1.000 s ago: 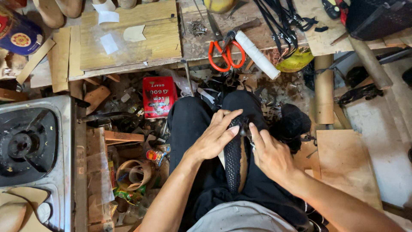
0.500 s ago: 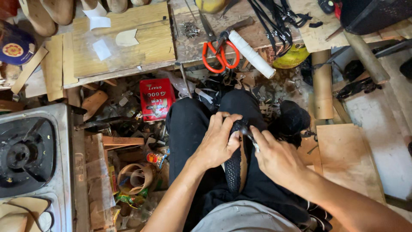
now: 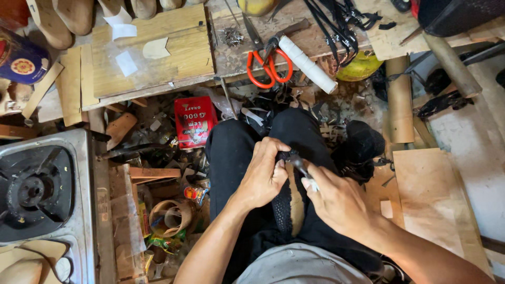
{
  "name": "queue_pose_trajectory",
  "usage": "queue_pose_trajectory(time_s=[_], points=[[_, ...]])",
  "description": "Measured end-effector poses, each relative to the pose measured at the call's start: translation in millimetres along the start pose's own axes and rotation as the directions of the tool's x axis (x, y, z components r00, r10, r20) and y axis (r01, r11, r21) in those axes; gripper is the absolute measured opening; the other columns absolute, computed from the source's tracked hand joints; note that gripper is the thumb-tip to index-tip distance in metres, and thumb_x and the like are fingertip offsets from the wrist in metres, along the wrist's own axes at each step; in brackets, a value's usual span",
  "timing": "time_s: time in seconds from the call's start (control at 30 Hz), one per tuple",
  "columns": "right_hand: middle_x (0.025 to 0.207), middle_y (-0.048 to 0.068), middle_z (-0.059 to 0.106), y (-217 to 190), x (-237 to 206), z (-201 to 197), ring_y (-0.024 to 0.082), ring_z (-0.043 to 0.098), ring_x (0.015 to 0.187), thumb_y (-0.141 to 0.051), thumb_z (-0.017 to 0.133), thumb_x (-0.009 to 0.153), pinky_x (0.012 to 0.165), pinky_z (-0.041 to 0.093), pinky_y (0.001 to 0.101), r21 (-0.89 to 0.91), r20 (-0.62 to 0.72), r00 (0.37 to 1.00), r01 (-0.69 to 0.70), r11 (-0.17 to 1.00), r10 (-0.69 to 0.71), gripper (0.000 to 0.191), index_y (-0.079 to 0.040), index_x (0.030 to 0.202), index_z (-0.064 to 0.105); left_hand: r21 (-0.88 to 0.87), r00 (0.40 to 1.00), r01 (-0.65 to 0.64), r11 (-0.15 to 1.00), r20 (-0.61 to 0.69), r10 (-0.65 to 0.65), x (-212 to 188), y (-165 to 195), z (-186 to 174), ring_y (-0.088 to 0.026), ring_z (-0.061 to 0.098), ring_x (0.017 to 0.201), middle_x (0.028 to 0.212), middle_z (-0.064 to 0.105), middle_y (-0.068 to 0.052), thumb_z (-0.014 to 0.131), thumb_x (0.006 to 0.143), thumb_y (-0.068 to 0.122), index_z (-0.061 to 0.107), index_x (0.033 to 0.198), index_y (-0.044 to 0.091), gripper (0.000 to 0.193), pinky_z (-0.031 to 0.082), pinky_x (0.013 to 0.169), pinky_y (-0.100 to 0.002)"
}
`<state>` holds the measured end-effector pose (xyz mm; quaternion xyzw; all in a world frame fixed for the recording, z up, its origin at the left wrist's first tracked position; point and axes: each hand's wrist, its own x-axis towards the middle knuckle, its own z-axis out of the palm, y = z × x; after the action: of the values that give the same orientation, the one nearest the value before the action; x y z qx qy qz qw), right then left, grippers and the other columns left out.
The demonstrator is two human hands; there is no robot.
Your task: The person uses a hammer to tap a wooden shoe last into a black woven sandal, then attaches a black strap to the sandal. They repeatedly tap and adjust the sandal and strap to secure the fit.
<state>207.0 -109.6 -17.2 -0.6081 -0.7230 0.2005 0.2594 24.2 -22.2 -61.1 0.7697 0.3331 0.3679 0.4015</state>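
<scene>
Resting lengthwise on the person's lap, over black trousers, a black textured shoe upper with a tan insole showing inside (image 3: 290,202) is being worked at its far end. The left hand (image 3: 263,176) is curled over that end, fingers clenched on the dark material and pinning it in place. The right hand (image 3: 339,202) grips a thin metal tool with a pale tip (image 3: 304,171), fingers closed tight around it, its point meeting the upper just beside the left thumb.

To do this step well, it looks wise to keep the left grip close to the working point so the material stays taut, and to steer the tool away from the thumb with short, controlled strokes.

Ahead on the worn wooden tabletop (image 3: 173,58) lie orange-handled scissors (image 3: 269,66) and, just beside them, a white roll (image 3: 306,63). A red tin (image 3: 194,121) sits among scraps on the floor, and a steel gas stove (image 3: 39,192) stands at the left.
</scene>
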Motion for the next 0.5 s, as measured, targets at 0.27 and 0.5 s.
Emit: queue_pose_trajectory(time_s=[0.27,0.5], points=[[0.074,0.018,0.070,14,11,13,0.040,0.068,0.061,-0.015,0.064,0.090,0.053,0.054,0.0487,-0.134,0.050,0.999,0.018,0.991,-0.011,0.015,-0.003,0.090,0.057,-0.031,0.979,-0.091,0.995,0.182,0.095,-1,-9,-16,-0.040,0.050,0.128,0.135,0.051,-0.022,0.060,0.096,0.010,0.050,0.137,0.002,0.042,0.041,0.112,-0.046],[0.076,0.019,0.070,15,11,18,0.041,0.069,0.063,-0.015,0.064,0.089,0.054,0.054,0.0500,-0.082,0.057,0.998,0.035,0.996,-0.030,0.014,-0.002,0.093,0.059,0.011,0.961,-0.073,0.997,0.268,0.068,-8,-10,-31,-0.043,0.047,0.131,0.140,0.048,-0.025,0.072,0.096,0.027,0.044,0.144,0.001,0.061,0.039,0.114,-0.047]])
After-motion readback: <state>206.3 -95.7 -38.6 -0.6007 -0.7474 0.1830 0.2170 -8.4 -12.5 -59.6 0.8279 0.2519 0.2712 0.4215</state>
